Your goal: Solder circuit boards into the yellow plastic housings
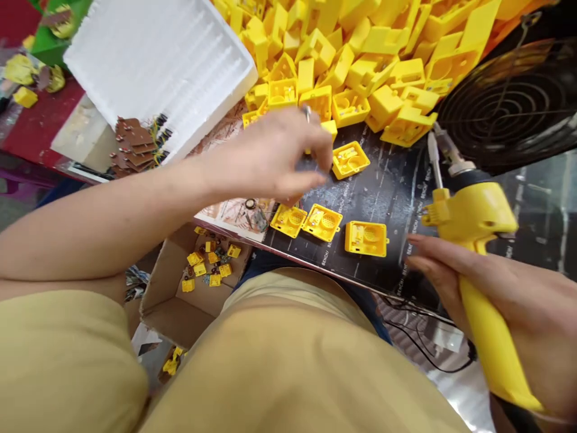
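Observation:
My left hand hovers over the black table sheet, thumb and fingers apart with nothing visible between them, slightly blurred. Just right of its fingertips lies an open yellow case. My right hand is wrapped round the handle of a yellow soldering gun, whose metal tip points up and away. Nearer the front edge are three more open cases: one below my left hand, one touching or nearly touching it, and one farther right. Each has small parts inside.
A heap of yellow cases fills the back. At right stands a black fan. White foam and brown circuit boards lie at left. Below the table edge, a cardboard box holds several small yellow cases.

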Action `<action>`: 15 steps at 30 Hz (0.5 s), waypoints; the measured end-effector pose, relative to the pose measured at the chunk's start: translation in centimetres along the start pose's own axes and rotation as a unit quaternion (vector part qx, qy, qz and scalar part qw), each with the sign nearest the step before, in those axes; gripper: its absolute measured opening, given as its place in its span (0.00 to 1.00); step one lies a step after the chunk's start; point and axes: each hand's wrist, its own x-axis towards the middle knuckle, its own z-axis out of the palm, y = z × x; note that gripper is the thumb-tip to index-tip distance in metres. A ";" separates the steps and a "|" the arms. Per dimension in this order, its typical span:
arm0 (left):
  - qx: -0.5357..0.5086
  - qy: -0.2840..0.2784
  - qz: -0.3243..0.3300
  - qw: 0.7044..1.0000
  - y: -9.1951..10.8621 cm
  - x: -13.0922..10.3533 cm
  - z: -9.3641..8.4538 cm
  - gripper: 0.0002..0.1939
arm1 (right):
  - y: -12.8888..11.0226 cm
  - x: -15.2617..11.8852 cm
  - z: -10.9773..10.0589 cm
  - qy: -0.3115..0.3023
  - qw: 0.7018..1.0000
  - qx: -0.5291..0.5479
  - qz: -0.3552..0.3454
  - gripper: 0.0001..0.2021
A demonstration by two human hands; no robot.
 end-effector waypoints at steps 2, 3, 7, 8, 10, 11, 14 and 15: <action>0.004 0.051 -0.044 0.998 -1.9 -0.7 -1.3 0.12 | 1.1 0.4 1.5 0.004 0.999 0.030 -0.022 0.10; 0.015 0.052 -0.062 0.997 -3.1 -1.1 -1.6 0.12 | 1.7 0.5 2.2 0.005 0.998 0.043 -0.041 0.13; 0.039 -0.070 -0.080 0.994 -8.0 -2.7 -0.2 0.15 | 3.3 0.6 4.5 -0.005 0.989 0.097 -0.115 0.23; 0.031 -0.100 -0.062 0.993 -8.7 -2.9 0.5 0.19 | 3.2 0.6 4.8 -0.011 0.987 0.103 -0.120 0.21; 0.010 -0.137 -0.008 0.991 -9.1 -3.3 1.7 0.24 | 2.5 0.7 5.1 -0.008 0.987 0.108 -0.121 0.18; 0.004 -0.141 0.018 0.990 -8.8 -3.4 2.2 0.25 | 2.1 0.8 5.2 -0.003 0.988 0.107 -0.115 0.19; 0.014 -0.120 0.039 0.992 -7.5 -3.7 3.4 0.16 | 0.7 0.6 5.5 0.036 0.991 0.103 -0.081 0.25; 0.022 -0.111 0.030 0.993 -7.2 -3.8 3.6 0.13 | 0.4 0.4 5.7 0.045 0.991 0.102 -0.070 0.25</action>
